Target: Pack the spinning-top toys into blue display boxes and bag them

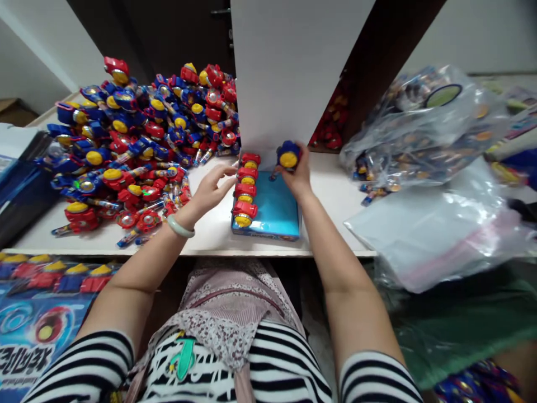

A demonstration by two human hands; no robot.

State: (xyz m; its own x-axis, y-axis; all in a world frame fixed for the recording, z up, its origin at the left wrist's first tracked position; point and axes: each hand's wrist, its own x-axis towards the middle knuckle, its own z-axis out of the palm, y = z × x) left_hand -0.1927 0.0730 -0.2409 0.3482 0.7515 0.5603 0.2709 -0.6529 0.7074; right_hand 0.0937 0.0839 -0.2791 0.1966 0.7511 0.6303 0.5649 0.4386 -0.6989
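Note:
My right hand (298,176) is closed around a blue toy with a yellow domed end (288,159), held above the far right part of a shallow blue box (277,210). Inside that box, along its left side, several red toys with yellow ends (245,193) stand in a row running front to back. My left hand (215,189) hovers just left of this row, fingers apart and nothing in them. Whether its fingertips touch the box edge I cannot tell.
A large heap of red and blue toys (142,129) covers the table's left side. To the right lie clear plastic bags (428,123) with small items. A white panel (293,67) rises behind the box. Packed printed boxes (46,319) sit below the table edge at left.

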